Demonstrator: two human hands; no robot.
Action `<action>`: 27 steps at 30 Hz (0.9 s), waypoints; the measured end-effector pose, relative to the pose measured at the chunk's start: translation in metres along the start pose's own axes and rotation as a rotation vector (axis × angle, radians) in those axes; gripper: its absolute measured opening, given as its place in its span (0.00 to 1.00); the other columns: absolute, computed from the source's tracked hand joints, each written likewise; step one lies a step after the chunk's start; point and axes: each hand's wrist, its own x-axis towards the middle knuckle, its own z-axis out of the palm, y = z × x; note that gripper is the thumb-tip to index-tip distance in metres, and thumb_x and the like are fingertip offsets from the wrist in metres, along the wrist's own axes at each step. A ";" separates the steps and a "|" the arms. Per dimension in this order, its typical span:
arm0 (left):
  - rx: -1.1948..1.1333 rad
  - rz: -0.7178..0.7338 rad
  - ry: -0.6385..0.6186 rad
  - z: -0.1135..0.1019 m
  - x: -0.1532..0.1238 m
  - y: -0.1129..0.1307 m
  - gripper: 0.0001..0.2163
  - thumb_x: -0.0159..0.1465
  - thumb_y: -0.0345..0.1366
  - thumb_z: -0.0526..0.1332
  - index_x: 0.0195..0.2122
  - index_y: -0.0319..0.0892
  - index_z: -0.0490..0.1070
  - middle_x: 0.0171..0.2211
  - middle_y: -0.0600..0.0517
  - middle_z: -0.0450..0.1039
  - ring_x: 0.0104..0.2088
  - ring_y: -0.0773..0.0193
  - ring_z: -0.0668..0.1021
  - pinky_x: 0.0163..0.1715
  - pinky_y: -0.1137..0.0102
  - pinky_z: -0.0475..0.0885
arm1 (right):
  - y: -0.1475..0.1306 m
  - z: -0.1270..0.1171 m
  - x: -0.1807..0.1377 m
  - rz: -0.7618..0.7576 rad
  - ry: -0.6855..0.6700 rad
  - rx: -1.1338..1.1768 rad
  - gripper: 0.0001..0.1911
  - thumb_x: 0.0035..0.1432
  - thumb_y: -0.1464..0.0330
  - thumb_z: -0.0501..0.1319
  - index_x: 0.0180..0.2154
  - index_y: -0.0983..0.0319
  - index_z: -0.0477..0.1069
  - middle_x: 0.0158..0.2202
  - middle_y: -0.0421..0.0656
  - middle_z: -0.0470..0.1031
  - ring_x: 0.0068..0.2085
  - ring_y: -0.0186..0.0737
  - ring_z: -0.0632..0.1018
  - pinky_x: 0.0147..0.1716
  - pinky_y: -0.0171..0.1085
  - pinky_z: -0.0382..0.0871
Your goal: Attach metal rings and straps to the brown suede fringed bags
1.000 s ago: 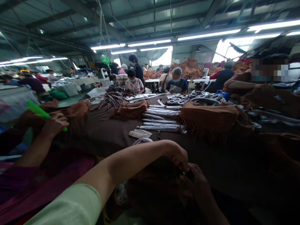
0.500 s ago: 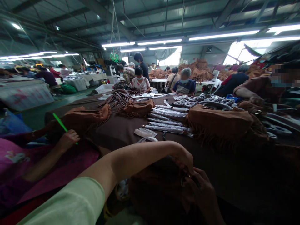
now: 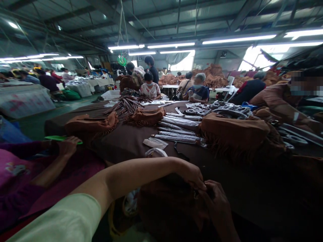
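A dark brown suede-like bag (image 3: 164, 205) is in front of me, its lower part lost in shadow. My left hand (image 3: 192, 174) reaches across from the left, fingers bent down and closed at the bag's upper right edge. Meeting it there, my right hand (image 3: 217, 198) has its thumb and fingers pinched at the same spot. A small metal fitting (image 3: 196, 194) glints just below the fingertips. The exact piece between the fingers is hidden. Behind my left forearm, a wrapped white handle loop (image 3: 156, 153) stands up.
On the brown-covered table (image 3: 121, 144) lie fringed brown bags (image 3: 234, 129), plastic-wrapped straps (image 3: 176, 132), a clear plastic packet (image 3: 155, 143) and brown strips (image 3: 128, 104). At left a co-worker's hand (image 3: 68, 146) holds a green tool (image 3: 57, 137). Other people sit around the table.
Both hands stay together at the bag's edge, shifting slightly left in view. The co-worker's green tool has swung from steeply slanted to nearly level.
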 end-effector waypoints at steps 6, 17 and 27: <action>0.066 -0.094 -0.045 -0.005 0.000 0.010 0.15 0.50 0.45 0.70 0.18 0.39 0.70 0.18 0.56 0.66 0.20 0.70 0.66 0.19 0.75 0.58 | -0.008 -0.005 0.000 -0.041 0.000 0.041 0.19 0.58 0.56 0.58 0.49 0.56 0.65 0.46 0.45 0.71 0.45 0.45 0.74 0.44 0.44 0.70; 0.620 0.118 0.613 -0.005 -0.038 0.050 0.11 0.58 0.43 0.63 0.27 0.40 0.73 0.30 0.50 0.74 0.33 0.60 0.76 0.35 0.68 0.69 | -0.006 -0.013 0.001 -0.030 0.002 -0.010 0.18 0.61 0.54 0.53 0.46 0.56 0.68 0.47 0.45 0.72 0.47 0.46 0.74 0.47 0.45 0.69; -0.010 -0.065 1.761 0.091 -0.113 -0.157 0.21 0.61 0.48 0.57 0.52 0.43 0.64 0.53 0.44 0.69 0.54 0.52 0.71 0.55 0.59 0.65 | 0.019 0.002 -0.057 0.055 0.155 -0.084 0.19 0.59 0.52 0.56 0.50 0.48 0.68 0.46 0.42 0.74 0.45 0.48 0.77 0.34 0.43 0.75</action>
